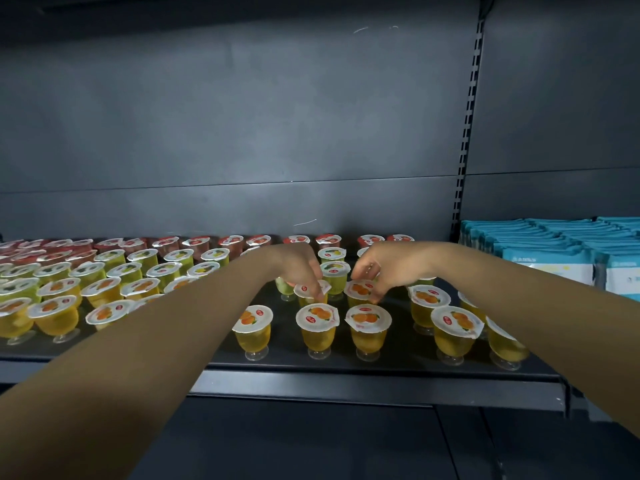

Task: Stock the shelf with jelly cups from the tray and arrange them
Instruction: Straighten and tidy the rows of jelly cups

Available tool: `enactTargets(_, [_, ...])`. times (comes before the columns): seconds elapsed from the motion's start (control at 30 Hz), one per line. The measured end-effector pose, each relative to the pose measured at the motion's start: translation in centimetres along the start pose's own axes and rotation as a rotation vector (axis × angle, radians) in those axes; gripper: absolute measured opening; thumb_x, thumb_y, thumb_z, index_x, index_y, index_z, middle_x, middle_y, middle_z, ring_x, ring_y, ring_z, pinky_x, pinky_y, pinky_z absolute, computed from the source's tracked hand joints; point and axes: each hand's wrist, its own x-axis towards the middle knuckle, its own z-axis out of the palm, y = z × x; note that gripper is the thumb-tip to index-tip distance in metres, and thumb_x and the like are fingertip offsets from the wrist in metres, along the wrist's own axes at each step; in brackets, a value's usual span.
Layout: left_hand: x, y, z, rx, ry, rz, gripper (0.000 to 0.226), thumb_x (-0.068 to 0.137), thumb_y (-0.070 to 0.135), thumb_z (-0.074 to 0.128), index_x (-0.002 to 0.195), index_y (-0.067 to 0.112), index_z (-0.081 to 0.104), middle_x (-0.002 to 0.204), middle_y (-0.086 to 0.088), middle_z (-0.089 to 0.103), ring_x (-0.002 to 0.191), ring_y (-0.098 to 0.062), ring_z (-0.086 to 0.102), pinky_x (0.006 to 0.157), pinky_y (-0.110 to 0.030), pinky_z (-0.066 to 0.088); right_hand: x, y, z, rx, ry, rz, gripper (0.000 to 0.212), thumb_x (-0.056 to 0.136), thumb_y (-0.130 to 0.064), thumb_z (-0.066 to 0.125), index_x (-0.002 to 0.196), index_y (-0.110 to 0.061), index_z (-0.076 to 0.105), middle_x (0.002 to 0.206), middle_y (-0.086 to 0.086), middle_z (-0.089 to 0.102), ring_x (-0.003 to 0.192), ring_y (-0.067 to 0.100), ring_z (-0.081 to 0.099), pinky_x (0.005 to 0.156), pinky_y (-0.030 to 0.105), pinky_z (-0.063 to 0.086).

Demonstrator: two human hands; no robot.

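You are standing at a shop display. Beneath your hands (pixel 346 271) runs a dark metal shelf (pixel 346 372) stocked with rows of identical sealed jelly cups (pixel 317 329), sorted by colour: orange nearest you, yellow-green beyond your fingers, red at the back. To the right of your right hand, a slotted upright (pixel 465 133) divides the bay from stacked blue packets (pixel 554 244).

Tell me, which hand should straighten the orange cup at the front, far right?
Probably the right hand. Its arm already stretches over that side of the shelf, near the cup. The left hand is busy at a middle cup and would have to cross over.
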Motion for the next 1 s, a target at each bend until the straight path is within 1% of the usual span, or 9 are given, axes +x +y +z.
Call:
enactTargets(0.07, [-0.3,-0.4,-0.2,-0.011,-0.003,0.034,0.041,0.085,0.026,0.068,0.124,0.015,0.061,0.128,0.002,0.056,0.114,-0.016,0.05,0.086,-0.024,0.041,0.4,-0.4,0.0,0.008,0.004,0.012,0.048,0.083,-0.011,0.07,0.129,-0.016,0.059,0.13,-0.002,0.057,0.119,0.017,0.054,0.096,0.029,0.049])
enactTargets(0.13, [-0.4,-0.8,-0.2,0.001,-0.018,0.076,0.042,0.085,0.023,0.067,0.125,0.016,0.06,0.131,0.001,0.054,0.115,-0.016,0.05,0.086,-0.023,0.04,0.7,-0.8,0.0,0.022,0.009,0.024,0.048,0.083,-0.013,0.071,0.129,-0.016,0.058,0.129,-0.002,0.058,0.118,0.016,0.055,0.094,0.028,0.05])
enactTargets(0.23, [-0.5,-1.4,-0.3,0.012,-0.035,0.127,0.042,0.085,0.022,0.068,0.125,0.017,0.06,0.131,0.001,0.055,0.108,-0.013,0.05,0.085,-0.022,0.041,1.2,-1.3,0.3,0.06,0.016,0.039,0.05,0.081,-0.014,0.073,0.128,-0.017,0.059,0.127,-0.003,0.06,0.115,0.014,0.057,0.092,0.026,0.051])
enactTargets(0.33, [-0.6,-1.9,-0.3,0.027,-0.043,0.145,0.043,0.084,0.022,0.068,0.127,0.017,0.06,0.13,0.002,0.055,0.104,-0.011,0.05,0.084,-0.022,0.041,1.5,-1.5,0.4,0.1,0.024,0.054,0.051,0.079,-0.012,0.074,0.127,-0.018,0.059,0.125,-0.004,0.061,0.114,0.013,0.058,0.095,0.03,0.051])
enactTargets(0.43, [-0.7,-2.9,-0.3,0.016,-0.035,0.143,0.043,0.084,0.023,0.068,0.126,0.018,0.06,0.131,0.003,0.055,0.106,-0.011,0.05,0.086,-0.023,0.042,1.9,-1.9,0.6,0.135,0.029,0.064,0.05,0.079,-0.012,0.075,0.126,-0.02,0.06,0.126,-0.005,0.061,0.115,0.013,0.057,0.098,0.034,0.05])
enactTargets(0.57, [-0.9,-4.1,-0.4,-0.005,-0.021,0.149,0.042,0.084,0.023,0.068,0.125,0.019,0.061,0.132,0.002,0.055,0.11,-0.013,0.05,0.086,-0.023,0.041,2.4,-2.5,0.9,0.147,0.044,0.081,0.049,0.08,-0.015,0.075,0.126,-0.021,0.06,0.132,-0.005,0.057,0.119,0.014,0.054,0.1,0.037,0.048])
enactTargets(0.67, [-1.0,-4.7,-0.4,-0.012,-0.014,0.149,0.042,0.083,0.022,0.069,0.124,0.02,0.061,0.132,0.002,0.056,0.112,-0.015,0.052,0.087,-0.024,0.042,2.7,-2.9,0.9,0.145,0.042,0.098,0.049,0.08,-0.016,0.075,0.127,-0.022,0.06,0.133,-0.005,0.056,0.12,0.015,0.053,0.1,0.035,0.047])
enactTargets(0.83, [-1.5,-6.1,-0.6,-0.017,-0.017,0.126,0.044,0.082,0.025,0.071,0.125,0.022,0.06,0.136,0.004,0.052,0.12,-0.017,0.049,0.093,-0.028,0.041,3.1,-3.6,1.0,0.149,0.05,0.098,0.046,0.081,-0.014,0.074,0.125,-0.02,0.061,0.133,-0.004,0.056,0.12,0.015,0.053,0.1,0.035,0.046])
enactTargets(1.0, [-1.4,-7.1,-0.6,-0.018,-0.01,0.116,0.044,0.082,0.026,0.071,0.124,0.023,0.061,0.136,0.004,0.053,0.117,-0.016,0.051,0.091,-0.027,0.043,3.4,-4.0,1.1,0.155,0.06,0.106,0.045,0.08,-0.015,0.074,0.124,-0.02,0.062,0.132,-0.004,0.057,0.118,0.015,0.054,0.101,0.035,0.046])
